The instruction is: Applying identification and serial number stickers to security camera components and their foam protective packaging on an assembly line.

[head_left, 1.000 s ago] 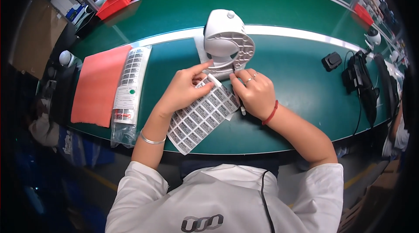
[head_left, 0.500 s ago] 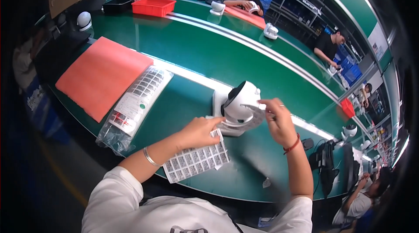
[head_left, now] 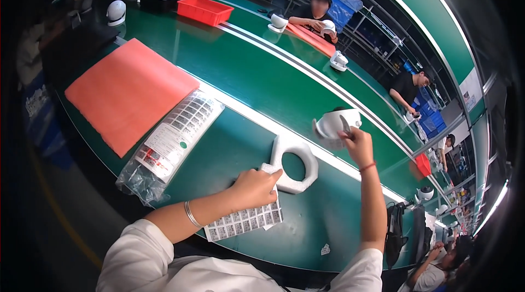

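Note:
My right hand (head_left: 358, 147) grips a white dome camera (head_left: 337, 123), tilted and held up over the green belt, its outline slightly blurred. On the near bench lies a white ring-shaped foam holder (head_left: 308, 167) with a round hole. My left hand (head_left: 254, 187) is closed at the holder's near-left corner, index fingertip against it; the curled fingers are partly hidden. Beneath that hand and forearm is a sheet of printed labels (head_left: 240, 223), partly covered.
Left of my hands lie a plastic-wrapped pack of label sheets (head_left: 174, 134) and an orange foam mat (head_left: 131, 92). A red bin (head_left: 203, 12) stands beyond the belt (head_left: 240, 68). Across it, a person (head_left: 320, 13) handles another white camera. A loose label scrap (head_left: 325, 249) lies near the bench edge.
My right hand has lifted the dome camera out of the foam holder and moved it away to the right, over the belt. My left hand stays by the holder, its fingers more curled.

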The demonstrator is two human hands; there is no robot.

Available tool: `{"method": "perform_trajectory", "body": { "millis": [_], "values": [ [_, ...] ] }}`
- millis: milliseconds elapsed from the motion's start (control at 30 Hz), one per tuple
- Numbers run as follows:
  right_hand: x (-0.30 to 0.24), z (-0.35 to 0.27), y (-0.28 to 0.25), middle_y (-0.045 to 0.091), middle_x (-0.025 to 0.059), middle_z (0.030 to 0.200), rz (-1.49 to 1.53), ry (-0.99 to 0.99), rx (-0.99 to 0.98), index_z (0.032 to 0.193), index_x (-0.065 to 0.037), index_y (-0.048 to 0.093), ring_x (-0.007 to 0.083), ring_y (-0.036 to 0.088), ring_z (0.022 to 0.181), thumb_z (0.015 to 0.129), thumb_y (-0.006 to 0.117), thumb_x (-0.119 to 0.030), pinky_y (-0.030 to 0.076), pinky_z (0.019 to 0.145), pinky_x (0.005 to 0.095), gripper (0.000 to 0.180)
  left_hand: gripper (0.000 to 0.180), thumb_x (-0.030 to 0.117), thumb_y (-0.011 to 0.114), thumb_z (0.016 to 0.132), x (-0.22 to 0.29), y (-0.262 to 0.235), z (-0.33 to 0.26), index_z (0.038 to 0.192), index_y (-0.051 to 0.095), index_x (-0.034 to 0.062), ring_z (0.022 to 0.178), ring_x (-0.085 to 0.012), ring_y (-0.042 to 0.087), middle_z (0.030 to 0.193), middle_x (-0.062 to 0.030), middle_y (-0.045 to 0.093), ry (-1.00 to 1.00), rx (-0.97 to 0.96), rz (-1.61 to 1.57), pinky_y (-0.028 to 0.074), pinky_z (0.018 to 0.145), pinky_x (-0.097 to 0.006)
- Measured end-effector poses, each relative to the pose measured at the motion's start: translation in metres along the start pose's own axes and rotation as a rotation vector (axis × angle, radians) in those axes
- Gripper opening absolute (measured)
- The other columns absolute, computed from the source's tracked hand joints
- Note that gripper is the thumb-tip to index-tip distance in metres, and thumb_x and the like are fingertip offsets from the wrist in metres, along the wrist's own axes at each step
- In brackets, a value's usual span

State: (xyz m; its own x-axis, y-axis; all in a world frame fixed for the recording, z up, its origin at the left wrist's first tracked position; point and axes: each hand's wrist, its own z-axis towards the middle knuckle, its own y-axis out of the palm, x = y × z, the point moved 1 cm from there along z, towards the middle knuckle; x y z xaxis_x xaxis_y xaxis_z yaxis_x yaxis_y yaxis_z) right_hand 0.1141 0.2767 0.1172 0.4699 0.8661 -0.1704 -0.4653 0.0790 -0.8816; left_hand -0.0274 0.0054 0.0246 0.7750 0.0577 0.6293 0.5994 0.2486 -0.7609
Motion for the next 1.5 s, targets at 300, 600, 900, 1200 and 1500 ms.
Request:
{"method": "perform_trajectory", "body": {
  "millis": [300,600,900,1200,1500],
  "values": [
    [0.091,0.004,0.121,0.066,0.009,0.076,-0.634,0.107,0.108,0.083,-0.012,0.058,0.0313,0.067,0.067,0.086,0.058,-0.024,0.051,0.054,0.0451,0.012,0.053,0.021,0.058,0.073,-0.002,0.005,0.001,0.124,0.057,0.004,0.066,-0.0393,0.066,0.074,-0.0216,0.066,0.032,0.021,0.016,0.053,0.065,-0.05],
    [0.056,-0.03,0.105,0.068,0.0151,0.097,-0.285,0.284,0.014,0.11,-0.016,0.064,0.0365,0.066,0.084,0.096,0.047,-0.043,0.052,0.071,0.0463,0.035,0.05,0.025,0.058,0.079,0.0,0.009,0.0,0.126,0.058,0.0086,0.067,-0.0376,0.066,0.076,-0.0195,0.067,0.029,0.026,0.032,0.054,0.067,-0.049],
    [-0.072,-0.149,0.037,0.058,0.0094,0.064,0.127,-0.061,0.194,0.085,-0.011,0.067,0.0277,0.058,0.059,0.08,0.067,-0.009,0.045,0.053,0.0386,0.006,0.022,0.024,0.061,0.086,0.021,0.008,-0.008,0.103,0.067,0.0116,0.073,-0.0285,0.068,0.089,-0.0112,0.07,0.142,0.173,-0.251,0.055,0.067,-0.038],
    [-0.041,-0.186,0.017,0.052,0.0054,0.053,0.846,-0.034,0.23,0.068,-0.008,0.06,0.0225,0.051,0.045,0.089,0.062,-0.021,0.037,0.044,0.0332,0.025,0.016,0.019,0.064,0.088,0.029,0.017,-0.004,0.102,0.067,0.0125,0.071,-0.0217,0.069,0.084,-0.0073,0.071,0.158,0.185,-0.41,0.055,0.065,-0.032],
    [-0.034,-0.212,-0.113,0.033,-0.0047,0.05,2.041,-0.371,0.561,0.063,-0.012,0.038,0.0057,0.028,0.038,0.1,0.047,-0.04,0.022,0.04,0.0293,0.046,0.016,0.015,0.067,0.085,0.035,0.011,-0.005,0.1,0.068,0.0097,0.069,-0.0202,0.07,0.083,-0.0081,0.071,0.229,0.236,-0.355,0.055,0.061,-0.03]
  ]
}}
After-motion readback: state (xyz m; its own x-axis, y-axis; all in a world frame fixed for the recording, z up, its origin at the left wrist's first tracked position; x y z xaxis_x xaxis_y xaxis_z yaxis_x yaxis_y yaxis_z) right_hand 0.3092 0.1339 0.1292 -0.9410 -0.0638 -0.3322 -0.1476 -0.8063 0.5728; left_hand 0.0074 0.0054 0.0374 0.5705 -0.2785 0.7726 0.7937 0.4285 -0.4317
